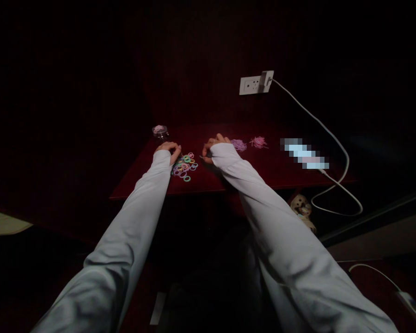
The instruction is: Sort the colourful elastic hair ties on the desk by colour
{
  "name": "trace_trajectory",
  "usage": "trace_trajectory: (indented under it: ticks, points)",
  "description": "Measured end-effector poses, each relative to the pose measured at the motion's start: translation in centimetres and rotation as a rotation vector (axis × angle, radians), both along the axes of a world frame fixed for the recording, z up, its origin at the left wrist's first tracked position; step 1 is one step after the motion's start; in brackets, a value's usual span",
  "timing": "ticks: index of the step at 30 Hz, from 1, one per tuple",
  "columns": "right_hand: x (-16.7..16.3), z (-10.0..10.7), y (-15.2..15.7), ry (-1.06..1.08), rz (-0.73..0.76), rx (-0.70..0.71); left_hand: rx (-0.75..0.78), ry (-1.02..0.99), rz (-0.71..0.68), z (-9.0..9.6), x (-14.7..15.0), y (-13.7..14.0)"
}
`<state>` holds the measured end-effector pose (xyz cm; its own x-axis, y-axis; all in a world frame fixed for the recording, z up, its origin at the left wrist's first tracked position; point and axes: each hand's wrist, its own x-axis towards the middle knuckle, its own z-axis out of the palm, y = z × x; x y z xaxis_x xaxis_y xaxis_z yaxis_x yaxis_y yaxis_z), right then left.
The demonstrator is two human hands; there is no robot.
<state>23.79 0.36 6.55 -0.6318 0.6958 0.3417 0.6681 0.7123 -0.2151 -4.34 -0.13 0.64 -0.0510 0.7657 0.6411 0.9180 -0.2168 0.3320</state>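
Note:
A loose pile of small pastel hair ties [184, 165] lies on the dark red desk [208, 182]. At the upper left of this pile is my left hand [169, 149], its fingers curled and its thumb close to the index finger. To the right, my right hand [215, 144] hovers over or rests on the desk with bent fingers; I cannot tell which. Its thumb and index finger are drawn in, and anything they hold is too small to make out. Just beyond my right wrist sits a heap of thin purple bands [239, 145], with a pink heap [259, 142] beside it.
Behind my left hand stands a small clear container [160, 132] with pink on top. A blurred-out phone-like device [305, 154] lies at the right. Its white cable [314, 118] runs to a wall socket [251, 85] and hangs past the desk's edge. Below is a spotted plush-like object [301, 208].

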Motion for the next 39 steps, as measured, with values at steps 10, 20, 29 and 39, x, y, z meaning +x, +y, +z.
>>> trace_trajectory:
  ticks: [10,20,29,39]
  points:
    - [1.6,-0.1,-0.5,-0.031,-0.056,-0.043,-0.015,0.017,-0.015,1.2,1.4,-2.1]
    - [-3.3,-2.0,-1.4,-0.036,0.139,-0.040,-0.013,0.022,-0.049,1.2,1.5,-1.6]
    - [-3.4,-2.9,-2.6,-0.078,0.156,0.050,-0.094,0.041,-0.087,0.6,0.6,0.2]
    - [-3.7,-2.4,-2.2,-0.043,0.155,0.065,-0.114,0.041,-0.098,0.3,0.0,0.8]
